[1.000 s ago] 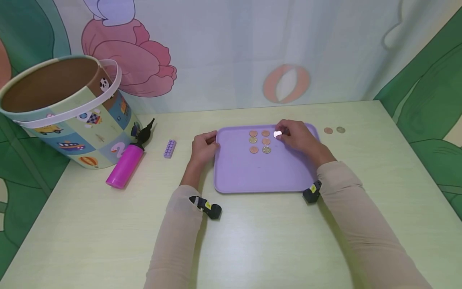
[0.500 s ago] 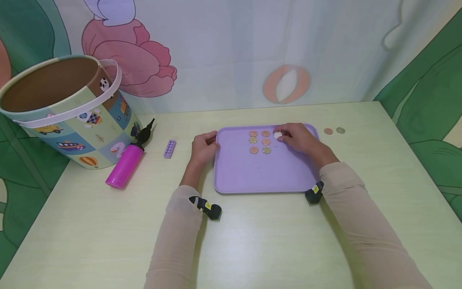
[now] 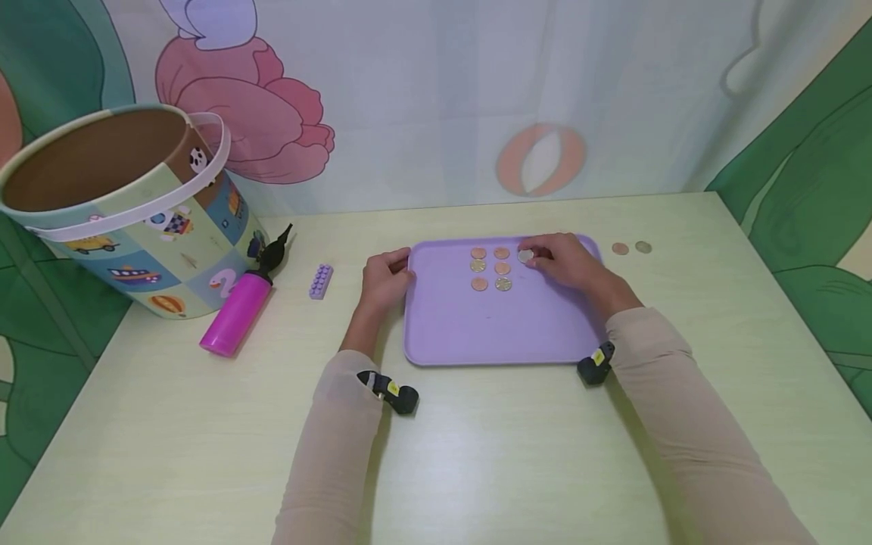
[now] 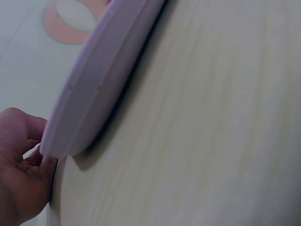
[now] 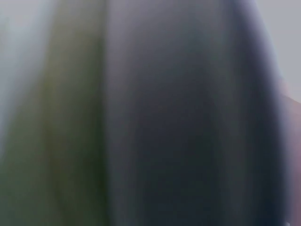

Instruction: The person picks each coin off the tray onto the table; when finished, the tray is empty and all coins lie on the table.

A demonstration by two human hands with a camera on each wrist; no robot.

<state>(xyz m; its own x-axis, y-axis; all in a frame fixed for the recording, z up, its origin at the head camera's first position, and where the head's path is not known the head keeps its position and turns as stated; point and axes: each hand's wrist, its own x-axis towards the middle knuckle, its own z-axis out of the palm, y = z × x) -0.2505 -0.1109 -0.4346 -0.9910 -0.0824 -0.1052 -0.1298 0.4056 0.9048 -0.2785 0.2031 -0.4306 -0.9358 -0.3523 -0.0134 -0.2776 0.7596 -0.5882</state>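
Note:
A light purple tray (image 3: 450, 325) lies on the table with several copper and gold-coloured coins in two columns on its upper middle, among them a copper coin (image 3: 479, 284) and a gold-coloured coin (image 3: 503, 284). My left hand (image 3: 384, 281) holds the tray's left edge. In the left wrist view the fingers (image 4: 35, 127) of that hand meet the tray's rim (image 4: 80, 94) at its corner. Over the tray's upper right part my right hand (image 3: 562, 261) pinches a silver coin (image 3: 525, 256) beside the top row. The right wrist view is blurred and mostly blocked by a dark shape.
Right of the tray, a copper coin (image 3: 620, 248) and a duller coin (image 3: 643, 247) lie on the table. To the left are a purple toy brick (image 3: 321, 281), a magenta pump (image 3: 236, 314) with a black nozzle, and a large patterned bucket (image 3: 170, 250). A printed curtain (image 3: 409, 98) hangs behind.
My right hand has lowered slightly toward the tray with the silver coin, which has lost its bright glint. My left hand has stayed at the tray's edge.

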